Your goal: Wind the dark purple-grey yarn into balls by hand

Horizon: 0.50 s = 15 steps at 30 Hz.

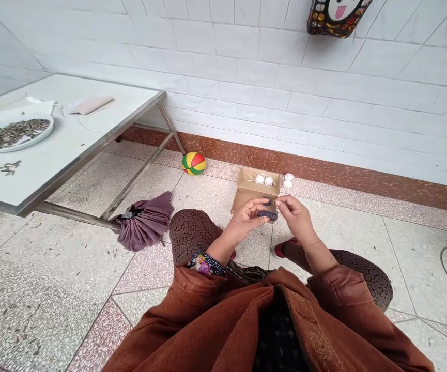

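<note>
My left hand (247, 216) is closed round a small bundle of dark purple-grey cord (268, 214), held above the floor in front of my knees. Close to the bundle's right end, my right hand (295, 216) pinches thumb and fingertips together; what lies between them is too small to make out. Just beyond my hands stands an open cardboard box (244, 195), partly covered by them. Two round white pieces with strings (264, 179) lie at its far side. Two more round white pieces (287, 180) sit on the floor to its right.
A metal-framed table (64, 155) on the left carries a plate of sunflower seeds (17, 135). A purple folded umbrella (145, 222) leans at its lower bar. A colourful ball (194, 163) rests by the wall. Overhead, a patterned bag (335, 20) hangs; a wire ring (446, 263) is at right.
</note>
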Tool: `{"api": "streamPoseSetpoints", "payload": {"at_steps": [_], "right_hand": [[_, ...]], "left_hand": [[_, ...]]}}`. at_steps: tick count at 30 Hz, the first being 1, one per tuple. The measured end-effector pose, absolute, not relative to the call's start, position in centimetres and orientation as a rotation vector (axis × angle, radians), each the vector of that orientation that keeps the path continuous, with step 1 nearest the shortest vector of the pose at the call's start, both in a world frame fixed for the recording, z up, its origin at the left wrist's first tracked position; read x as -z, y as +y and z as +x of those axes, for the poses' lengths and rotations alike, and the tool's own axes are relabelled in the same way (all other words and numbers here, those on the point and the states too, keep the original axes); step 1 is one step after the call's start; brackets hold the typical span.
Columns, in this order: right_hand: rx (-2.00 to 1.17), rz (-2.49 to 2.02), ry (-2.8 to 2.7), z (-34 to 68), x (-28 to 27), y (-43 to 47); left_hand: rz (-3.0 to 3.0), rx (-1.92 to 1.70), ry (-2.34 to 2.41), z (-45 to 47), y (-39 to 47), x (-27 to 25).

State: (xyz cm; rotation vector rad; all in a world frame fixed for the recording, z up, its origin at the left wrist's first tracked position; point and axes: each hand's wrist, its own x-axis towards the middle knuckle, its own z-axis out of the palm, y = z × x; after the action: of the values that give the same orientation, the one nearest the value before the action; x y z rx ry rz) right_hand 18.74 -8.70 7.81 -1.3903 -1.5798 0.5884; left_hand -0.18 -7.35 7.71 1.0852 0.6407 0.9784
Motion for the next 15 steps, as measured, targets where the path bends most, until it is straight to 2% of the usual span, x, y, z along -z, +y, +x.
{"api": "streamPoseSetpoints", "payload": {"at_steps": [7,15], "right_hand": [[-0.612,-1.289,-1.797,16.3,-3.9,-11.6],[-0.508,-1.21,-1.975,17.1,-8.4,-12.4]], "left_hand": [[0.868,-0.971,0.707,-0.3,-8.4,-7.1],[1.114,-1.067,0.904,-0.4,-8.1,-6.3]]}}
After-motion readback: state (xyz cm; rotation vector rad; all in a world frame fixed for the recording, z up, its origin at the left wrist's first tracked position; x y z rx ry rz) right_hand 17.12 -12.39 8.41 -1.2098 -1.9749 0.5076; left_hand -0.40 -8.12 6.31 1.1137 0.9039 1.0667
